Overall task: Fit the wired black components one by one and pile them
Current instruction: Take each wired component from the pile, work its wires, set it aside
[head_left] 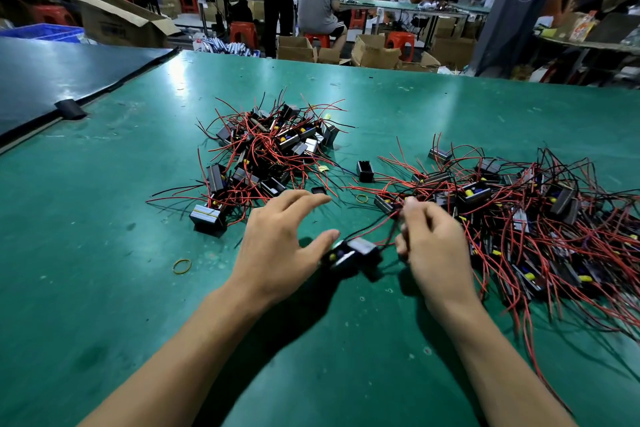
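Observation:
A wired black component lies blurred on the green table between my hands. My left hand hovers over it with fingers spread, the thumb touching its left end. My right hand is closed, pinching the component's red and black wires. One pile of wired black components lies beyond my left hand. A larger pile spreads to the right of my right hand.
A loose empty black case and a small black lid lie between the piles. Two yellow rubber bands rest on the table. A dark mat covers the far left. People work at benches behind.

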Available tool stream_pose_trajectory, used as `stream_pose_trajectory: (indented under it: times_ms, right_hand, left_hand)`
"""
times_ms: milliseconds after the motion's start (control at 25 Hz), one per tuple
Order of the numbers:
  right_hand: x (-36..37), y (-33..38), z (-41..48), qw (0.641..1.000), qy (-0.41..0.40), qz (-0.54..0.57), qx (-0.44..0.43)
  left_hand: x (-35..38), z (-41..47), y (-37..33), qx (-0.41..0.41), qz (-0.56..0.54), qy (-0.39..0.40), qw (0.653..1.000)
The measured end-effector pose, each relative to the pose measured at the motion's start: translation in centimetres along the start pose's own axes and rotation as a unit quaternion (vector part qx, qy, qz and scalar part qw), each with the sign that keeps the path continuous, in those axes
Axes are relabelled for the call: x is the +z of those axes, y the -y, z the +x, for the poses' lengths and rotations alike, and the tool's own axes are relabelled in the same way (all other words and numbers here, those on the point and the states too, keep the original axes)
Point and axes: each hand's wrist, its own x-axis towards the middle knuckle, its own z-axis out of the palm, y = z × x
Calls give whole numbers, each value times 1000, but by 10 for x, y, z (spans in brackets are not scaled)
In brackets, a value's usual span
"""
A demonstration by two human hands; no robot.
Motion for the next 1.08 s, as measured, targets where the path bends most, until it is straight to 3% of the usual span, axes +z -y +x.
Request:
stream_pose_trajectory:
  times_ms: [120, 240, 360, 440, 480, 560, 640, 720, 800, 920, 1080]
  right_hand:
    - [-13, 5, 11, 977, -106, 178, 56]
    - [-19, 8, 15, 959, -167, 223, 56]
    - [-16, 6, 10, 975, -179, 134, 3]
    - [-7, 7, -2, 976, -193, -22, -101]
    - [-2, 6, -8, 959, -193, -105, -177]
    - [14, 6, -23, 917, -157, -198, -310]
    - [29, 4, -34, 913, -62, -186, -357]
    - [42, 3, -42, 923, 30, -165, -347]
    - [54, 4, -42, 941, 69, -146, -296]
    - [78, 8, -28, 973, 88, -126, -170]
    - [106, 11, -7, 961, 135, -219, -100]
  left_hand:
    - [2, 0, 5, -11, 12, 33, 999]
    - [7, -4, 8, -11, 25, 99, 995]
    - [12, -6, 7, 19, 35, 147, 988]
    - [15, -6, 6, 39, 27, 159, 986]
    - [16, -6, 6, 47, 21, 164, 985]
    - [17, -7, 4, 67, 10, 169, 983]
    - [17, -8, 4, 73, -31, 158, 984]
    - [15, -6, 5, 27, -107, 118, 987]
    - [12, -3, 10, -35, -140, 45, 989]
    - [3, 4, 19, -152, -42, -103, 982]
    - [-25, 15, 32, -203, 47, -276, 938]
